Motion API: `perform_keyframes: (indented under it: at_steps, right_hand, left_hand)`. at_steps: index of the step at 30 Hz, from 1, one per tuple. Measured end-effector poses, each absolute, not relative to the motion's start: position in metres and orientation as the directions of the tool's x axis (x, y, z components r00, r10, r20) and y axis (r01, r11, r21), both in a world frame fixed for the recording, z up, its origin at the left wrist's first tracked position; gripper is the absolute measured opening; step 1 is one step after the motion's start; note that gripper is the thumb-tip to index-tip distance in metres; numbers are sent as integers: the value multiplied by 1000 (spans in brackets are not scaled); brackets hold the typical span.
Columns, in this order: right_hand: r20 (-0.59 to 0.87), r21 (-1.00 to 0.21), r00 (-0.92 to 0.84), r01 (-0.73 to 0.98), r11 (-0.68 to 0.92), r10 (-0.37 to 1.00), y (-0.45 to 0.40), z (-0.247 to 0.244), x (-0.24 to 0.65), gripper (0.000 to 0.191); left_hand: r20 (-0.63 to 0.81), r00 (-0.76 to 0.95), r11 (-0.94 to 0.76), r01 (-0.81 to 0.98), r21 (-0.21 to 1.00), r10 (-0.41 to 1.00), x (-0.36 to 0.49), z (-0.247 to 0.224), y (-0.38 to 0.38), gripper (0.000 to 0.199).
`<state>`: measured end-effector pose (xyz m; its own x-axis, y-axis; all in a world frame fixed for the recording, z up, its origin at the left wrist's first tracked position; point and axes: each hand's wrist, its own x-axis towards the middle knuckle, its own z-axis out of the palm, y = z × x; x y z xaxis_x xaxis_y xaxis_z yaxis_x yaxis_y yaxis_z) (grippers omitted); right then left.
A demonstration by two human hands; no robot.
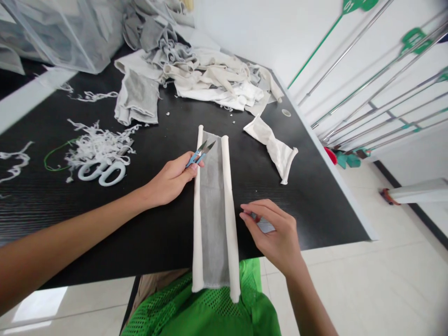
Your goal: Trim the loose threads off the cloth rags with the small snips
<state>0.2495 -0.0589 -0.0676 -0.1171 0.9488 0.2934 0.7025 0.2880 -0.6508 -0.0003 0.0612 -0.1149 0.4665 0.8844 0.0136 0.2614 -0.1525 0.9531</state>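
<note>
Container: translucent, upper left; grey cloth shows through its wall.
Work piece: grey strip with rolled white edges, lying lengthwise before me on the black surface, near end past the edge, over my green mesh garment.
Left hand: mine pinches blue snips between thumb and fingers, blades parted, over the strip's far part.
Right hand: mine, just right of the strip, thumb and forefinger tips nearly meeting; I cannot tell whether they pinch anything.
Thread heap: white, at left, partly covering white-handled scissors.
Cloth, far side: jumbled grey and white pile.
Cloth, right: one twisted white piece, apart from the strip.
</note>
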Motion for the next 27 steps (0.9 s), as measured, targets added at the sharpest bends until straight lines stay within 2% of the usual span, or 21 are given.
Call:
perform_keyframes:
  at_steps: [5,10,14,19,24,27]
  right_hand:
    - [257,-711,178,701,61,950,-56,-86,283,12]
    - [172,-668,240,741,-66,955,-38,-106,314,27]
    - [170,-639,177,768,-28,969,-19,-111,312,25]
    - [206,-637,136,770,27,969,-9,-113,304,10]
    - [284,-540,51,834,116,958,-13,-115,302,15]
    - [355,-540,67,829,146,932,-14,-94,296,13]
  left_hand:
    - [11,468,-165,289,943,884,0,-113,62,22]
    - [-2,452,-166,330,929,892,0,-115,64,20]
    - [-17,449,-159,350,923,893,0,-112,64,21]
    - [-24,445,-145,342,929,895,1,-108,64,20]
    - [-3,437,-138,291,947,899,1,-109,64,20]
    - [23,434,-138,234,963,900,1,-116,66,21]
